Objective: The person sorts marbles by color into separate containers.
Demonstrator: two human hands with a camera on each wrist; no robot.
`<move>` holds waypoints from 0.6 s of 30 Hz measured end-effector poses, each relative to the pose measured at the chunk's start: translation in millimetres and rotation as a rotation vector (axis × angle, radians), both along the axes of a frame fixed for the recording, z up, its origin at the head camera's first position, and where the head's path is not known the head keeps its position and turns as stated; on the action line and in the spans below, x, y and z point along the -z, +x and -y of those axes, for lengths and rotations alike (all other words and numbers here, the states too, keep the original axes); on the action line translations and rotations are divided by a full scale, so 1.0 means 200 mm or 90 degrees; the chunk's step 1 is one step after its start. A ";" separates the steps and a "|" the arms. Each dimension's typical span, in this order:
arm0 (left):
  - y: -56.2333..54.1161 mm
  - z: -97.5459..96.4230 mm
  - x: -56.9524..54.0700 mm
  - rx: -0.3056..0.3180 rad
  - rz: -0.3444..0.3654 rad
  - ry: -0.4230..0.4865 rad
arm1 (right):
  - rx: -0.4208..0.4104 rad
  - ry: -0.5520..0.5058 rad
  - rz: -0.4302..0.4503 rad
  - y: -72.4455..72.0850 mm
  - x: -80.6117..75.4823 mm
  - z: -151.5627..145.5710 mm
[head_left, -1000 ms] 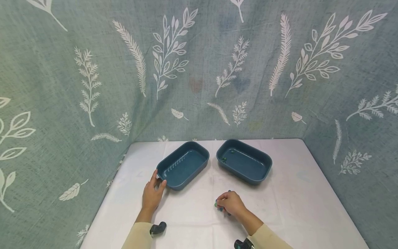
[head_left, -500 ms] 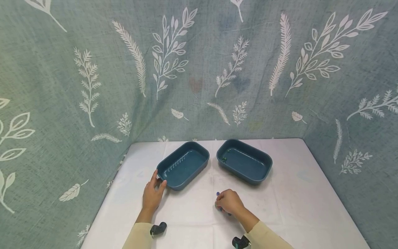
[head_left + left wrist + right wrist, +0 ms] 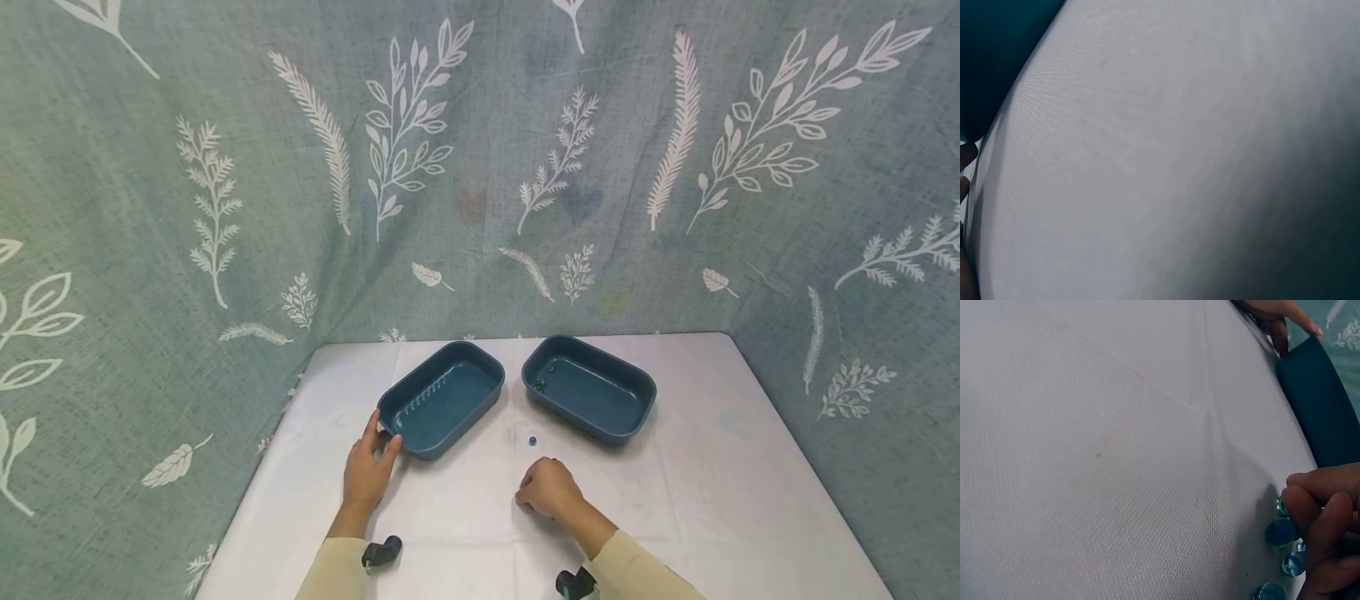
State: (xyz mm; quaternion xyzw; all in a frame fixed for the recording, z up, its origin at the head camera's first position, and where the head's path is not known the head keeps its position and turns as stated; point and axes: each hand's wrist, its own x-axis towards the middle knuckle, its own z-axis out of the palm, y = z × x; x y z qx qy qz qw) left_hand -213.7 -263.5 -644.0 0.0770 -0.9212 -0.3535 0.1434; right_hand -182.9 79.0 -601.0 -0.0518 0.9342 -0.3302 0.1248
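Note:
My left hand (image 3: 366, 471) rests on the near-left corner of a dark blue plastic bin (image 3: 442, 400), fingers on its rim and thumb at its near side. My right hand (image 3: 550, 487) is low over the white table with curled fingers. In the right wrist view, several blue-green glass marbles (image 3: 1280, 532) lie beneath and beside those fingers. A green glass marble (image 3: 1282, 506) shows at the fingertips, partly covered by them. One blue marble (image 3: 532, 441) lies apart on the cloth, ahead of the right hand.
A second dark blue bin (image 3: 637, 421) stands at the back right, with a few small green marbles (image 3: 540, 384) at its left end. White cloth (image 3: 720, 500) covers the table. Patterned fabric (image 3: 480, 167) hangs behind and on both sides.
One blue marble has come out from by the right hand and moved away toward the right bin. The right hand has shifted slightly and its fingers curl further. The left hand stays put.

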 end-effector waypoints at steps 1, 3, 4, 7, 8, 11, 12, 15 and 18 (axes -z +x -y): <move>0.00 0.00 0.00 -0.001 -0.003 0.000 | 0.002 -0.010 0.008 0.00 0.00 0.00; 0.00 0.00 0.00 -0.001 -0.010 0.001 | 0.007 -0.039 0.026 0.00 0.00 -0.01; 0.00 0.00 0.01 -0.001 -0.013 -0.001 | 0.012 -0.057 0.037 0.00 0.00 -0.01; 0.00 0.00 0.00 -0.001 -0.018 -0.003 | 0.027 -0.115 0.073 0.00 0.00 -0.03; 0.00 -0.01 0.00 -0.001 -0.018 -0.002 | 0.032 -0.136 0.085 0.00 0.00 -0.03; 0.00 -0.01 0.00 0.000 -0.010 -0.001 | 0.042 -0.201 0.110 -0.01 0.00 -0.06; 0.00 -0.01 0.00 -0.001 -0.007 0.002 | 0.044 -0.222 0.118 -0.02 0.00 -0.07; 0.00 0.00 0.00 0.000 -0.002 0.003 | 0.054 -0.286 0.141 -0.02 0.01 -0.09; 0.00 0.00 0.00 -0.002 -0.003 0.005 | 0.070 -0.346 0.164 -0.01 0.00 -0.11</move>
